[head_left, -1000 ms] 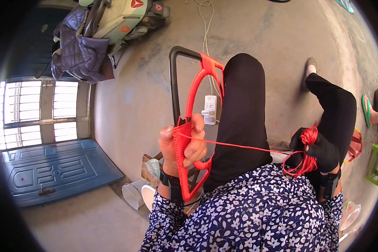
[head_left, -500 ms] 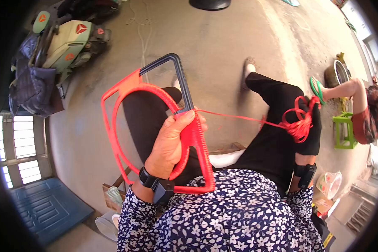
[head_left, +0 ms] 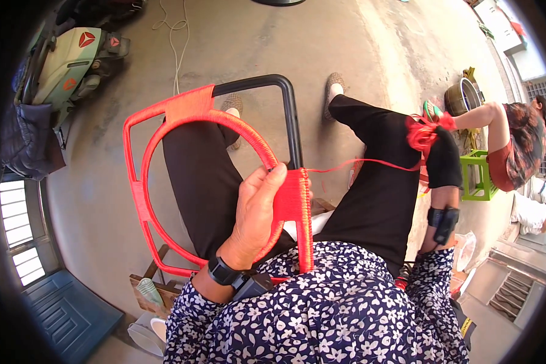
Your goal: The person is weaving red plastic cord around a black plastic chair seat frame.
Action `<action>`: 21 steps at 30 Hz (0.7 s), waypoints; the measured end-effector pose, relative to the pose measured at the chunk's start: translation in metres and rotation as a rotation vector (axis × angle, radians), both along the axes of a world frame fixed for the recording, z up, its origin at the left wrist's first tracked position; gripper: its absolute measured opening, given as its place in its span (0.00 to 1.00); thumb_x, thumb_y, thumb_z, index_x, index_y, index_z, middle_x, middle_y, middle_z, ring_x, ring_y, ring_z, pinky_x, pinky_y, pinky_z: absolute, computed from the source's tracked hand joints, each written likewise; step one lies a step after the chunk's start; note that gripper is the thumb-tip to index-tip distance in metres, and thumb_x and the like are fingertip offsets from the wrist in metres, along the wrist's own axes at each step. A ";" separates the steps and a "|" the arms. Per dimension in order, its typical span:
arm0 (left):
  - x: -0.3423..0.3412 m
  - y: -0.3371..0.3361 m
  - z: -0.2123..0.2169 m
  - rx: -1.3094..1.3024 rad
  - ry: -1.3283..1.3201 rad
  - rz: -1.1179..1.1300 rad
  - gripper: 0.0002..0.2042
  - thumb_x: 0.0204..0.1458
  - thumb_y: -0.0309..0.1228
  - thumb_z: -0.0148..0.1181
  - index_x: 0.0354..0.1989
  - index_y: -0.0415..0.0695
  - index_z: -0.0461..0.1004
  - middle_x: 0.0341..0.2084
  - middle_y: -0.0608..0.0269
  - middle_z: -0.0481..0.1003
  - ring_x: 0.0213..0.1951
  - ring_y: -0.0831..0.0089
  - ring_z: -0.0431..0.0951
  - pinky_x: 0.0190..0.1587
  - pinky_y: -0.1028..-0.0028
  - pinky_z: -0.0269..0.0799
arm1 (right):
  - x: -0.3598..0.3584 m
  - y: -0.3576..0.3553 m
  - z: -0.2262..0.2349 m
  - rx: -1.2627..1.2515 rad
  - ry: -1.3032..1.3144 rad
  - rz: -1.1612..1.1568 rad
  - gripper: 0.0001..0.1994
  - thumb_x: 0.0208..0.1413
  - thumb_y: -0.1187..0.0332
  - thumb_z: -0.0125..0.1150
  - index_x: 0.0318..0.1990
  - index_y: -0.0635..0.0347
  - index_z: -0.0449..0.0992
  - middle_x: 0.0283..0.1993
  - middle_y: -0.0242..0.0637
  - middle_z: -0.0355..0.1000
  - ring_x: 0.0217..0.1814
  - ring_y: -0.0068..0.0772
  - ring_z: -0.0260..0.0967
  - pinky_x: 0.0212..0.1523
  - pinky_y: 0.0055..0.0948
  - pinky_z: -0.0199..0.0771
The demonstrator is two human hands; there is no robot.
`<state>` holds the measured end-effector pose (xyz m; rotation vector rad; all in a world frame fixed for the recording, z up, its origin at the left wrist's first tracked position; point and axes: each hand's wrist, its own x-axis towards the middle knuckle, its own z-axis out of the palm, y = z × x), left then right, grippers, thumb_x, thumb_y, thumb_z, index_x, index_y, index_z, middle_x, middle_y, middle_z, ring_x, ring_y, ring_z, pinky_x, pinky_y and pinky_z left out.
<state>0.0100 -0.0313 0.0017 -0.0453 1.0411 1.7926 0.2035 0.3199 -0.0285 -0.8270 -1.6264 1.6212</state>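
A square frame with a ring inside it [head_left: 191,106] lies over my lap, most of it tightly wrapped in red cord. Bare black rod shows along its far right corner. My left hand [head_left: 253,209] is closed on the wrapped ring and panel near where the bare rod ends, thumb on top. From there a red strand [head_left: 370,160] runs to the right in a loose curve. It leads to a bunched bundle of red cord [head_left: 423,134] at my right hand [head_left: 444,161], which wears a black glove and is closed on the bundle. Its fingertips are partly hidden and blurred.
To my right a person [head_left: 515,136] sits by a green stool [head_left: 478,176], near a metal pot [head_left: 462,96]. A scooter [head_left: 70,70] stands far left. Beside my left elbow is a small wooden stand [head_left: 158,291] with stacked cups. A pale cord [head_left: 175,54] lies on the floor.
The frame has turned flatter and faces me more, and the left grip has shifted on it. My right hand has moved farther away with the cord bundle, and the strand now curves more.
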 end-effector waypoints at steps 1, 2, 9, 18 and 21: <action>0.002 -0.001 -0.001 -0.015 0.041 0.086 0.14 0.64 0.38 0.47 0.49 0.40 0.68 0.37 0.55 0.77 0.36 0.69 0.79 0.39 0.72 0.76 | -0.031 -0.021 0.017 -0.185 0.156 -0.009 0.16 0.55 0.75 0.56 0.52 0.66 0.70 0.52 0.42 0.72 0.52 0.32 0.71 0.53 0.28 0.70; 0.002 -0.002 -0.002 -0.015 0.043 0.094 0.14 0.64 0.38 0.47 0.49 0.40 0.68 0.37 0.55 0.77 0.36 0.69 0.79 0.39 0.72 0.76 | -0.058 -0.052 0.036 0.096 -0.039 -0.025 0.16 0.55 0.74 0.56 0.52 0.65 0.71 0.51 0.42 0.72 0.52 0.34 0.71 0.53 0.30 0.70; 0.005 0.002 -0.006 -0.019 0.606 0.377 0.22 0.63 0.42 0.44 0.60 0.41 0.60 0.52 0.58 0.69 0.52 0.69 0.71 0.52 0.67 0.70 | -0.142 -0.187 0.097 1.617 -0.075 0.583 0.19 0.43 0.73 0.61 0.47 0.59 0.74 0.43 0.37 0.74 0.44 0.36 0.74 0.45 0.32 0.73; -0.001 -0.009 -0.012 0.014 0.050 0.422 0.16 0.52 0.19 0.44 0.49 0.41 0.67 0.40 0.61 0.75 0.40 0.72 0.76 0.41 0.70 0.75 | -0.116 -0.164 0.051 -0.180 -0.237 0.631 0.09 0.58 0.68 0.56 0.42 0.64 0.73 0.36 0.31 0.74 0.39 0.20 0.70 0.41 0.22 0.70; 0.004 -0.001 -0.007 0.006 -0.024 0.377 0.14 0.54 0.19 0.44 0.49 0.40 0.69 0.40 0.62 0.75 0.39 0.72 0.77 0.41 0.70 0.76 | -0.121 -0.166 0.036 -0.245 -0.263 0.799 0.12 0.58 0.68 0.56 0.45 0.65 0.73 0.36 0.33 0.74 0.40 0.20 0.70 0.42 0.22 0.70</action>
